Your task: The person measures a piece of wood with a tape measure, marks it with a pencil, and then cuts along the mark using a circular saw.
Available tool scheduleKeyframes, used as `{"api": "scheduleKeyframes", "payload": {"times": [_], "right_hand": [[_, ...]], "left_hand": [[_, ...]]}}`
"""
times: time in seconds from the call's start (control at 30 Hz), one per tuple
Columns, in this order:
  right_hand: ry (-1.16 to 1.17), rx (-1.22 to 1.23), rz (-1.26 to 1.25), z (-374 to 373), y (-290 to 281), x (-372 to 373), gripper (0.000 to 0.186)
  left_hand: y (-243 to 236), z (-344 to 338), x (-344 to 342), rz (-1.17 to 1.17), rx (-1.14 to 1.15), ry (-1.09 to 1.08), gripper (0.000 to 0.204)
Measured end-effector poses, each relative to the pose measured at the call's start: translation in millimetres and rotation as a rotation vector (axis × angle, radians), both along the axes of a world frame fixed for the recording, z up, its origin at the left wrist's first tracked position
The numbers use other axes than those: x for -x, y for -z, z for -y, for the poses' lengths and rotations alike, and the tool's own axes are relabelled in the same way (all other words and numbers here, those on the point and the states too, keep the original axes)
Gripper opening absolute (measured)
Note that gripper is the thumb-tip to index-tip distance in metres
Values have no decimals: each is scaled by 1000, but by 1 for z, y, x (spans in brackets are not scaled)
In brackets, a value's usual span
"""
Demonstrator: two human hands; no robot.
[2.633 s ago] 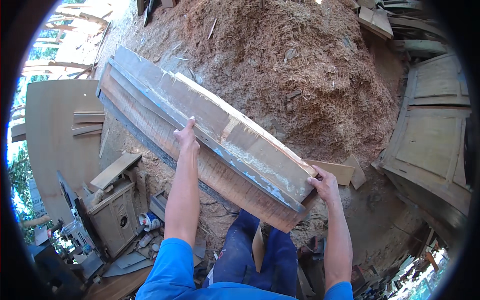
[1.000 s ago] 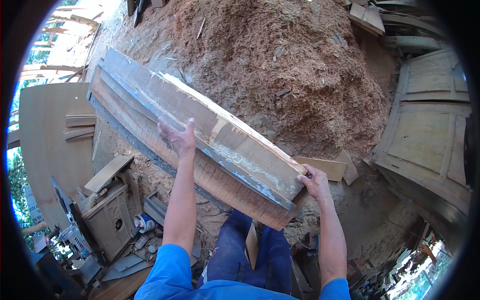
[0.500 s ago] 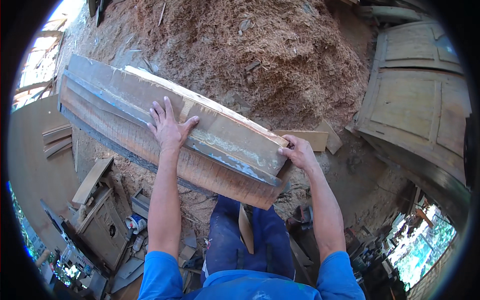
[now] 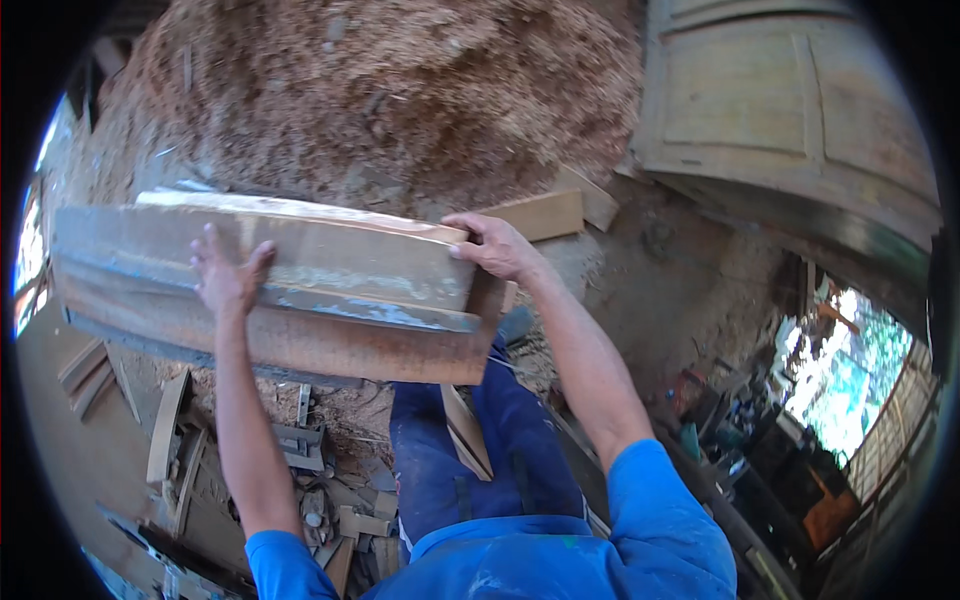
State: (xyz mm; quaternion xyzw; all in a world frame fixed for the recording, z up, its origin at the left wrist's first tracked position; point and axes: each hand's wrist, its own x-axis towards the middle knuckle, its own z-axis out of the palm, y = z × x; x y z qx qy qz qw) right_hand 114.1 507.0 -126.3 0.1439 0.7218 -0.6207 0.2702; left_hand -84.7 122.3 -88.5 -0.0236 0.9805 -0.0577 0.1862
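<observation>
A weathered grey-brown board (image 4: 365, 258) with bluish paint traces lies over a wider reddish-brown plank (image 4: 390, 352), above my thighs. Along the board's far side runs a pale, rough-cut edge (image 4: 300, 208). My left hand (image 4: 228, 284) rests on the board's face left of its middle, fingers spread. At the right end, my right hand (image 4: 497, 248) is closed round the board's far corner, thumb on the face and fingers beyond the edge. What supports the plank underneath is hidden. A narrow wood offcut (image 4: 465, 435) lies between my legs.
A big heap of wood shavings (image 4: 390, 90) fills the far side. Panelled wooden furniture (image 4: 745, 110) stands at the far right. Two short boards (image 4: 535, 215) lie beyond my right hand. Scrap wood (image 4: 350, 520) litters the lower left, with mixed clutter (image 4: 740, 430) at the lower right.
In the picture, the board and plank have shifted left and now lie closer to level. Both hands keep their places on the board. The surroundings have swung with the view.
</observation>
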Motion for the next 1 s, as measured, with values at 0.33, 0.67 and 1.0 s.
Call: {"api": "scheduleKeyframes", "payload": {"times": [0.33,0.67,1.0], "right_hand": [[202,-708,562,-44,166,-374,42],[-83,-634,1065,-76,309,-603,62],[-162,-688,948,-98,370,-694,64]], "left_hand": [[40,103,37,-1,-302,133,99],[5,62,41,60,-154,-35,87],[-15,0,2,169,-210,-29,84]]}}
